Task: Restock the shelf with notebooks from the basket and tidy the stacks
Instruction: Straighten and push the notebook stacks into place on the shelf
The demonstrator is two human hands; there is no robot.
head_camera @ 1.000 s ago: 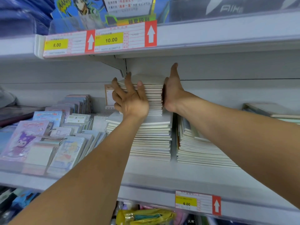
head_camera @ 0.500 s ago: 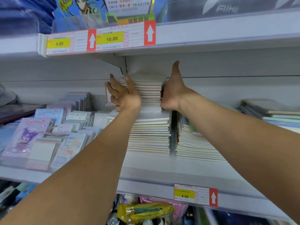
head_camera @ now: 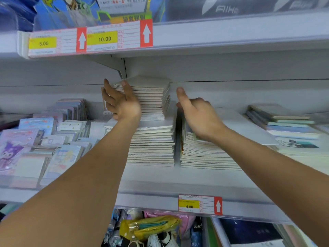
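A person's two bare forearms reach into a pale grey metal shop shelf (head_camera: 178,177) stocked with stationery. The left hand (head_camera: 122,104) lies with straight fingers flat against the left side of a small upper stack of cream notebooks (head_camera: 151,98), slightly fanned, which sits on a wider lower stack (head_camera: 153,145) of thin soft-cover notebooks with off-white page edges. The right hand (head_camera: 197,114), thumb raised and fingers curled, rests on the top of a neighbouring stack (head_camera: 204,154), just beside the tall pile but apart from it; whether it grips anything cannot be told. Price tags on the shelf rails carry yellow panels and red blocks with white arrows: "5.00" (head_camera: 43,43) and "10.00" (head_camera: 105,39) on the upper rail, "6.00" (head_camera: 189,206) on the lower. Above, white letters reading "AIH" (head_camera: 226,9) show on dark packaging. To the left stand ring-bound pads (head_camera: 35,145) in pastel covers, one printed with a purple cartoon character. To the right lies a flat pile of green and blue-edged books (head_camera: 284,125). Below the shelf, a yellow plastic pouch (head_camera: 149,227) is visible.
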